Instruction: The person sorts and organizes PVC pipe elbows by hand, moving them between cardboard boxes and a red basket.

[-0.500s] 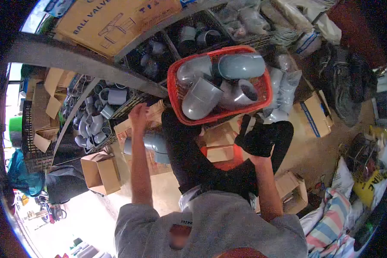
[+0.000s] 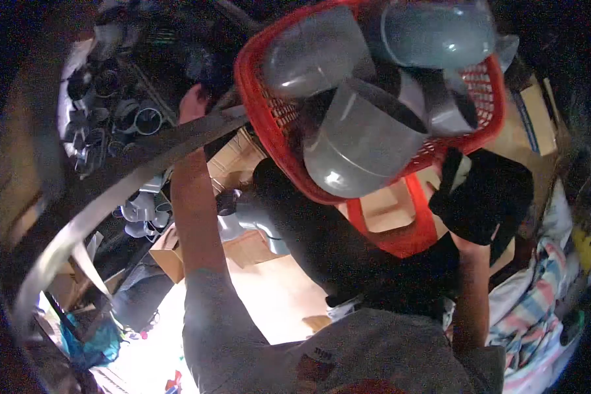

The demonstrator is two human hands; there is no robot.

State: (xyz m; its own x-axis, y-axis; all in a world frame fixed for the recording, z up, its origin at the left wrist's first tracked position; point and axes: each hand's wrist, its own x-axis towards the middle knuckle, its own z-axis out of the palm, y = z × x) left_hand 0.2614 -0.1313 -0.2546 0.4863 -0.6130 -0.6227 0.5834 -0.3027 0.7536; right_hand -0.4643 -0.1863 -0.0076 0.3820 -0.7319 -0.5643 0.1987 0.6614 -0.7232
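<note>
Our left hand (image 2: 194, 105) is now farther up, past the grey bar (image 2: 82, 226) at upper left near the dark fittings (image 2: 148, 121), so our reach works behind that edge while the red basket (image 2: 244, 72) looms larger at upper centre, large grey pipe fittings (image 2: 368, 144) inside. We can't tell how open either grip is or whether it holds anything, with our black-gloved right hand (image 2: 482, 197) by the basket's lower-right rim. Bar and basket pinch close at left; pale floor (image 2: 272, 289) shows below, between left arm and leg.
</note>
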